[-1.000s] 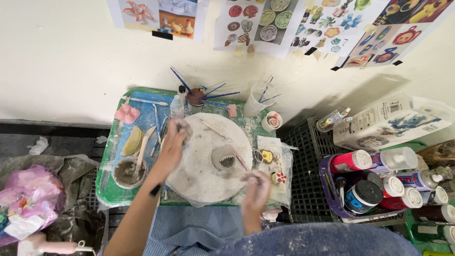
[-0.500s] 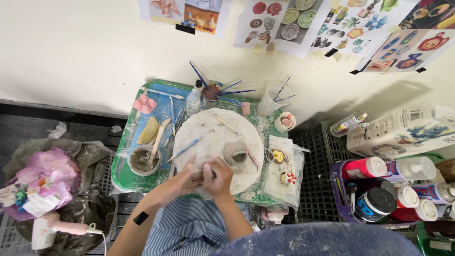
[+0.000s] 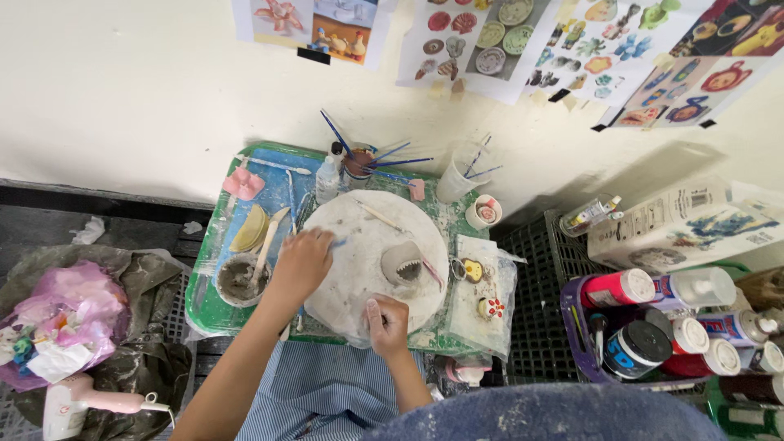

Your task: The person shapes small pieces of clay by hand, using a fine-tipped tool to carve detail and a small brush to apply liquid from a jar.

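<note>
A round white board point(image 3: 359, 237) lies on a green tray point(image 3: 202, 304) and carries a small grey clay cup point(image 3: 402, 263) with a jagged, tooth-like opening. My left hand point(image 3: 300, 263) rests on the board's left edge, fingers curled round a thin tool whose blue tip point(image 3: 339, 242) pokes out towards the cup. At the board's near edge sits my right hand point(image 3: 388, 324), closed in a fist just below the cup and not touching it. I cannot see anything inside the fist.
A bowl of grey slip point(image 3: 239, 279) with a wooden stick stands left of the board. Behind it are a brush pot point(image 3: 359, 163), a plastic cup point(image 3: 453, 181) and a small bottle point(image 3: 327, 180). Painted figures point(image 3: 482, 286) lie right, paint bottles point(image 3: 653, 327) further right, a pink bag point(image 3: 57, 318) left.
My hands were joined at the board's near edge; now the left has gone up-left to the blue-tipped tool, while the right stays low at the front edge.
</note>
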